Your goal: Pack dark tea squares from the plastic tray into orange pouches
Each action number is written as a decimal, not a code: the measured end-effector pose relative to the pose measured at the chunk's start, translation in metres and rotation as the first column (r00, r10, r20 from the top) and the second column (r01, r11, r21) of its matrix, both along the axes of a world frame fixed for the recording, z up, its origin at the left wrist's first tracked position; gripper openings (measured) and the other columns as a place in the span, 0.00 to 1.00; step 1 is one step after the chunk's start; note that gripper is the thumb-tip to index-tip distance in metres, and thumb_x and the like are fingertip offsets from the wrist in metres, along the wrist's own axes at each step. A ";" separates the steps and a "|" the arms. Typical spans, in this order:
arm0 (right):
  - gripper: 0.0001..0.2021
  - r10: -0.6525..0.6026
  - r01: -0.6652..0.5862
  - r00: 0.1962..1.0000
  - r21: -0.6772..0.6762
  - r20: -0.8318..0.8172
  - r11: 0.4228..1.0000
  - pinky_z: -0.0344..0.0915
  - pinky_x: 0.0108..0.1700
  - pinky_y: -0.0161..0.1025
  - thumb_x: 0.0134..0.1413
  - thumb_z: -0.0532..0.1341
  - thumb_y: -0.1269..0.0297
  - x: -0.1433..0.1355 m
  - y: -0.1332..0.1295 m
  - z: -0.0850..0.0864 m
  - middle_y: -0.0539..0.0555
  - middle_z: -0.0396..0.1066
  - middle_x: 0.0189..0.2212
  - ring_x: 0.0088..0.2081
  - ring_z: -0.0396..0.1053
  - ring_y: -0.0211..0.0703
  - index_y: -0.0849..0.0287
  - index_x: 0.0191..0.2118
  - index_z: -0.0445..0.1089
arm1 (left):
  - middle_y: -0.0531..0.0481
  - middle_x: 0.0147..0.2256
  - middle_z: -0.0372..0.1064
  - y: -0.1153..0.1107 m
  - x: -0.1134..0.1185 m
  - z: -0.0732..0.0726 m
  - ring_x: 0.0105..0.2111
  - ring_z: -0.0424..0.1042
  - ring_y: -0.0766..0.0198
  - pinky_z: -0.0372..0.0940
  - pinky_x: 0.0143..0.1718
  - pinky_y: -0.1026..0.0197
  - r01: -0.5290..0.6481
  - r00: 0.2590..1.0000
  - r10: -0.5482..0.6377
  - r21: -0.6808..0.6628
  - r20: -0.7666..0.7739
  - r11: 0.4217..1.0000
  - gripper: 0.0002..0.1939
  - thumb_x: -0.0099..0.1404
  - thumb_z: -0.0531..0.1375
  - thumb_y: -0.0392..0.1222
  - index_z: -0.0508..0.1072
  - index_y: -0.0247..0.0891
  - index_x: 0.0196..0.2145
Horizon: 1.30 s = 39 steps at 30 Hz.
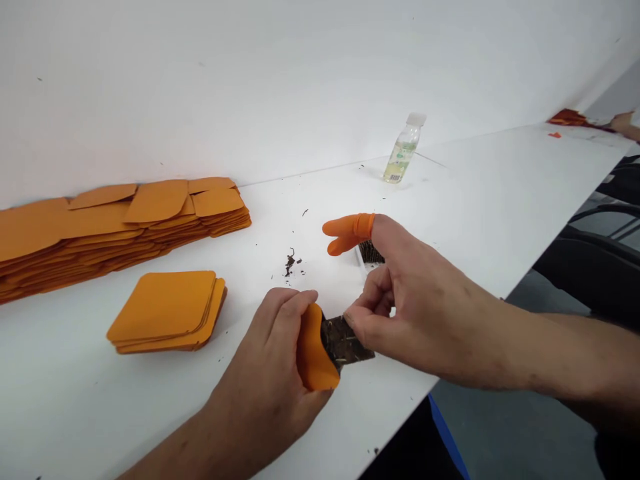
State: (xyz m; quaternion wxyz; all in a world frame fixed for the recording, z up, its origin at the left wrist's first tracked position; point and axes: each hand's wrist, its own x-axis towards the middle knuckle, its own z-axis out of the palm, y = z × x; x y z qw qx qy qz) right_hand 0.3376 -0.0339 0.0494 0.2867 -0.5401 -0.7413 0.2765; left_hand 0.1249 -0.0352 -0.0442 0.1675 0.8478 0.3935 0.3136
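My left hand grips an orange paper envelope, bowed so that its mouth gapes to the right. A flat dark brown slab of pressed, fibrous material sits partly inside that mouth. My right hand pinches the slab's upper edge between thumb and a curled finger. Two other fingers of this hand wear orange finger cots and stretch out to the left. Behind the right hand lies another dark ridged piece, mostly hidden.
A small pile of orange envelopes lies left of my hands, with a long stack along the wall. Dark crumbs dot the white table. A labelled bottle stands at the back. Another person's hand shows far right.
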 end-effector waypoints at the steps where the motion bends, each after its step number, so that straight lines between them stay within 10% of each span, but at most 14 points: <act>1: 0.32 0.001 -0.001 1.000 0.012 -0.001 1.000 0.74 0.25 0.40 0.49 0.62 0.79 -0.003 -0.001 -0.001 0.55 0.73 0.57 0.27 0.75 0.36 0.48 0.59 0.61 | 0.39 0.50 0.67 0.000 0.000 0.000 0.47 0.72 0.47 0.74 0.46 0.43 0.000 1.000 0.000 0.012 -0.005 1.000 0.37 0.54 0.65 0.30 0.60 0.41 0.60; 11: 0.25 -0.001 -0.021 0.919 -0.053 -0.395 0.998 0.82 0.48 0.53 0.61 0.65 0.68 -0.022 -0.014 -0.042 0.57 0.69 0.52 0.49 0.75 0.49 0.47 0.61 0.60 | 0.43 0.46 0.60 -0.003 0.004 0.003 0.44 0.68 0.51 0.74 0.43 0.43 -0.309 0.949 0.298 0.109 0.106 0.945 0.32 0.60 0.67 0.43 0.58 0.40 0.58; 17: 0.32 0.080 -0.163 0.836 -0.106 -0.543 0.981 0.81 0.39 0.45 0.57 0.68 0.68 -0.037 -0.025 -0.063 0.58 0.70 0.53 0.51 0.75 0.51 0.44 0.64 0.57 | 0.42 0.51 0.57 -0.014 0.011 -0.008 0.44 0.70 0.53 0.76 0.38 0.47 -0.384 0.885 0.394 -0.087 0.247 0.919 0.37 0.59 0.68 0.43 0.54 0.46 0.60; 24: 0.29 0.182 -0.156 0.917 0.102 -0.355 0.982 0.77 0.45 0.49 0.63 0.59 0.75 -0.028 0.006 -0.043 0.50 0.75 0.39 0.40 0.77 0.45 0.45 0.66 0.57 | 0.44 0.48 0.71 -0.012 -0.001 0.009 0.46 0.75 0.52 0.74 0.47 0.45 -0.183 0.878 0.314 -0.353 0.361 0.918 0.30 0.62 0.70 0.46 0.60 0.46 0.56; 31: 0.27 0.136 -0.104 0.856 0.091 -0.499 0.990 0.79 0.38 0.44 0.68 0.60 0.70 -0.033 0.032 -0.054 0.53 0.72 0.48 0.39 0.77 0.43 0.41 0.66 0.56 | 0.46 0.45 0.76 0.005 -0.005 0.022 0.43 0.77 0.59 0.73 0.47 0.53 0.245 0.681 0.375 -0.678 0.629 0.693 0.13 0.73 0.63 0.52 0.68 0.43 0.46; 35: 0.30 0.084 0.047 0.903 0.290 -0.422 0.956 0.76 0.58 0.59 0.65 0.63 0.66 -0.041 0.026 -0.073 0.59 0.64 0.61 0.59 0.71 0.56 0.42 0.68 0.53 | 0.47 0.43 0.77 0.017 -0.021 0.037 0.41 0.79 0.57 0.75 0.43 0.53 -0.038 0.670 0.525 -0.683 0.524 0.729 0.19 0.71 0.64 0.56 0.65 0.43 0.50; 39: 0.34 0.208 -0.141 0.966 0.355 -0.157 0.924 0.73 0.59 0.68 0.63 0.62 0.65 -0.040 0.020 -0.077 0.63 0.66 0.60 0.62 0.69 0.64 0.45 0.70 0.47 | 0.45 0.43 0.79 0.059 -0.087 0.076 0.38 0.81 0.54 0.77 0.39 0.50 -0.613 0.575 0.771 -0.480 0.274 0.628 0.26 0.72 0.62 0.54 0.60 0.39 0.59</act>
